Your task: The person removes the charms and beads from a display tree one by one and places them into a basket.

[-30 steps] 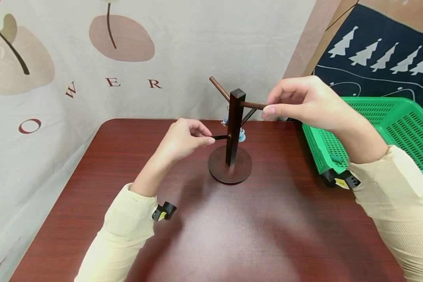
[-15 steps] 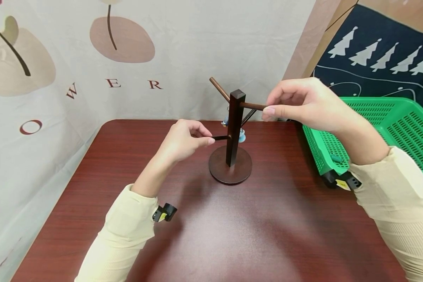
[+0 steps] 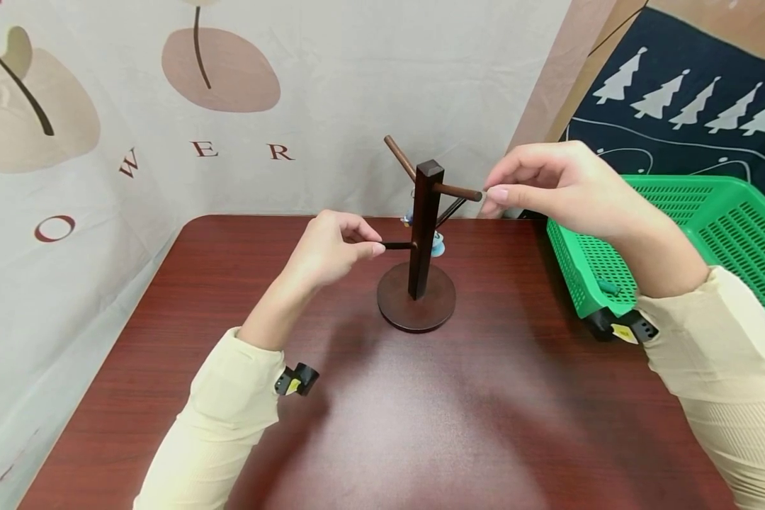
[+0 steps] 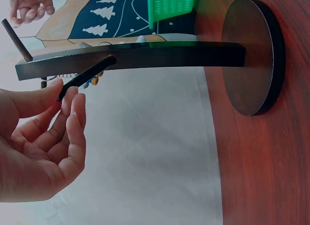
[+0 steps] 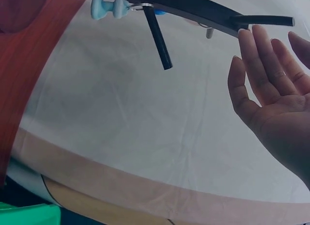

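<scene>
A dark wooden peg stand (image 3: 424,234) with a round base stands upright on the table. My left hand (image 3: 328,248) pinches the end of its lower left peg (image 3: 398,246) between thumb and fingers; the left wrist view shows this closely. My right hand (image 3: 564,185) hovers just off the tip of the upper right peg (image 3: 457,191), fingers loosely bent and holding nothing. Behind the post, a light blue keychain (image 5: 110,8) hangs by its ring from a rear peg (image 5: 158,38). Another small blue trinket (image 3: 408,218) hangs partly hidden behind the post.
A green plastic basket (image 3: 707,205) sits at the right, with a small teal item (image 3: 608,287) inside. A printed cloth (image 3: 357,85) hangs behind the reddish-brown table (image 3: 229,297). A dark tree-patterned cloth (image 3: 669,145) is at the back right.
My right hand has let go of the upper right peg and drawn slightly to the right, baring its tip. The left hand keeps its pinch; the stand has turned very slightly.
</scene>
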### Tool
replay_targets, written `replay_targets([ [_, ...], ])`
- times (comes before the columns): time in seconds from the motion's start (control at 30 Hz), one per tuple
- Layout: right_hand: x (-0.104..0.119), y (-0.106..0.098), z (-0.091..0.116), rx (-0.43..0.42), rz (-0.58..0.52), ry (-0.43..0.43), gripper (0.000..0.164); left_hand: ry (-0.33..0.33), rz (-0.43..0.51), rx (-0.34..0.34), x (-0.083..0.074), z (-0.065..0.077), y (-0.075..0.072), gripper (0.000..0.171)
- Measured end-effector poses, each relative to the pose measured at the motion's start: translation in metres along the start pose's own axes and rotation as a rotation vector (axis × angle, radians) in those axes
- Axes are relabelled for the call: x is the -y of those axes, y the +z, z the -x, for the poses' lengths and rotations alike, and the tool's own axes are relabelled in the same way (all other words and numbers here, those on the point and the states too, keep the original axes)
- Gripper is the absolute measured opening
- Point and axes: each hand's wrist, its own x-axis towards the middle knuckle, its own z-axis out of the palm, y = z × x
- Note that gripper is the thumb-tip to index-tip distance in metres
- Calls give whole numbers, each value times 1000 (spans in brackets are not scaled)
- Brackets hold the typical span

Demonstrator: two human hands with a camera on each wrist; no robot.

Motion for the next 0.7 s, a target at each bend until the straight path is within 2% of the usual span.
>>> replay_targets([
  [0.37, -12, -5, 6, -50, 54, 102, 11, 11, 87, 30, 10, -11, -6, 8],
  [0.7, -24, -5, 12, -87, 60, 206, 9, 29, 111, 53, 16, -23, -9, 10],
])
